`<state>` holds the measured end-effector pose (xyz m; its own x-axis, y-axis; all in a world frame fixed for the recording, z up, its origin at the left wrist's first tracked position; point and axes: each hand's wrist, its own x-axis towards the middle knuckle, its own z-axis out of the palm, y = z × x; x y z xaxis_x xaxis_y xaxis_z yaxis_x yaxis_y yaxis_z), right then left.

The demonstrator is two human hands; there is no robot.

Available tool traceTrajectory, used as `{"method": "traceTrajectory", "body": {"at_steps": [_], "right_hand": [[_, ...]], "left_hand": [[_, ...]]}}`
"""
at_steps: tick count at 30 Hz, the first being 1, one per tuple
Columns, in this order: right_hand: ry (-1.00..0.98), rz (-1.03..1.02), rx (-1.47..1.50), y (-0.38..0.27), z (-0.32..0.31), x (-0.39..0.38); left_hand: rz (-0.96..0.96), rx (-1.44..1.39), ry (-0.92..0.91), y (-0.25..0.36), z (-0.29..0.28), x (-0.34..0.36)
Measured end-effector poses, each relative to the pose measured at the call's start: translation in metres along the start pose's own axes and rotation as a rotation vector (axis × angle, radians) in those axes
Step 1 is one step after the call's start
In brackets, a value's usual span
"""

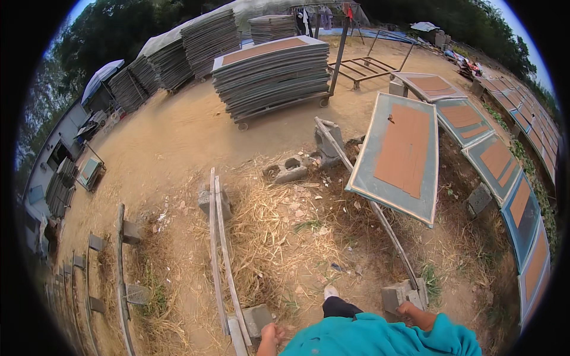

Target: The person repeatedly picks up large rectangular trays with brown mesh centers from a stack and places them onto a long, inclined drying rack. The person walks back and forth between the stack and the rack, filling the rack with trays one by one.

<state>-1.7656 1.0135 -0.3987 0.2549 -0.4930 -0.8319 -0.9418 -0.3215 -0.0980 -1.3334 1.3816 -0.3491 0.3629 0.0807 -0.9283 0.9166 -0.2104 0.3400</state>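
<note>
My left hand [272, 334] is low in the view, beside a grey block [259, 320] under two wooden rails [219, 249]; its fingers are curled, with nothing visible in them. My right hand [407, 310] hangs loosely closed by another block [396, 295] at the foot of a long pole [389, 234]. Ahead on the right, a large pale-green framed screen [371, 169] carrying brown sheets [399, 151] rests tilted over that pole. My foot [331, 292] is on straw-strewn dirt.
Tall stacked screens [270, 77] stand on a wheeled cart ahead, more stacks [208, 41] behind. A row of screens [499, 155] runs along the right. Hollow blocks [291, 171] lie mid-ground. Rails on blocks [122, 267] line the left, near a white shed [44, 184].
</note>
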Motion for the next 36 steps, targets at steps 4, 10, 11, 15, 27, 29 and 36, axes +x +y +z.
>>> {"method": "traceTrajectory", "body": {"at_steps": [4, 10, 11, 15, 27, 29, 36], "right_hand": [[0.021, -0.143, 0.008, -0.139, -0.136, 0.073], [0.148, -0.37, 0.206, -0.356, -0.302, 0.157], [0.152, -0.38, 0.233, -0.382, -0.322, 0.165], [0.094, -0.351, 0.274, -0.455, -0.384, 0.185], [-0.204, 0.18, 0.216, -0.499, -0.51, 0.259], [-0.245, 0.251, 0.182, -0.504, -0.527, 0.283], [-0.119, -0.058, 0.522, -0.655, -0.692, 0.388]], "left_hand": [[-0.001, -0.083, 0.128, 0.085, 0.005, -0.021], [-0.116, -0.115, 0.221, 0.182, 0.048, 0.007], [-0.153, -0.093, 0.235, 0.193, 0.05, 0.013], [-0.193, -0.011, 0.227, 0.288, 0.078, 0.061], [0.292, -0.012, -0.105, 0.725, 0.33, 0.136], [0.319, -0.024, -0.15, 0.778, 0.37, 0.139], [0.041, 0.147, 0.171, 0.897, 0.394, 0.168]]}}
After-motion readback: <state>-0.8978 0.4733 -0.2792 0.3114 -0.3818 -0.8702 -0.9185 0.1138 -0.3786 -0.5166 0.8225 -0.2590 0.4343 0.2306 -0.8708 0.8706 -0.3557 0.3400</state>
